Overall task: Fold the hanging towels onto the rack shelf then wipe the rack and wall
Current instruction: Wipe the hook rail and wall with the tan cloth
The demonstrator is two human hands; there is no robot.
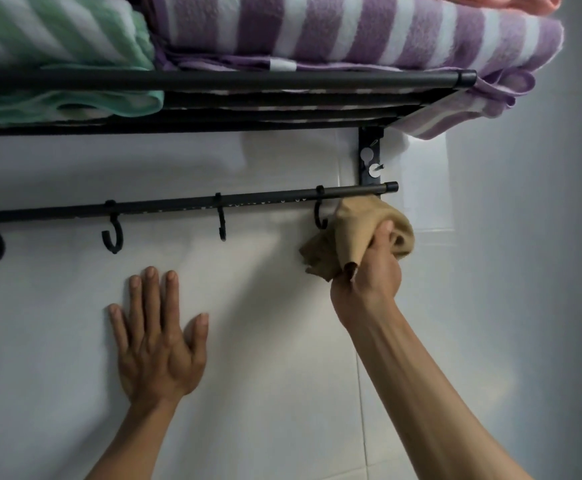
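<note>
A black metal rack shelf (282,81) is fixed high on the white tiled wall (265,341). Folded on it lie a green-and-white striped towel (57,36) at left and a purple-and-white striped towel (351,32) at right, with an orange towel (497,1) on top. Below runs a black rail (178,204) with several hooks. My right hand (369,268) grips a bunched tan cloth (355,223), pressed against the rail's right end under the bracket (371,157). My left hand (159,341) rests flat on the wall, fingers spread, below the rail.
A side wall (542,271) meets the tiled wall just right of the rack. The purple towel's edge hangs over the shelf's right end. The hooks on the rail hold nothing.
</note>
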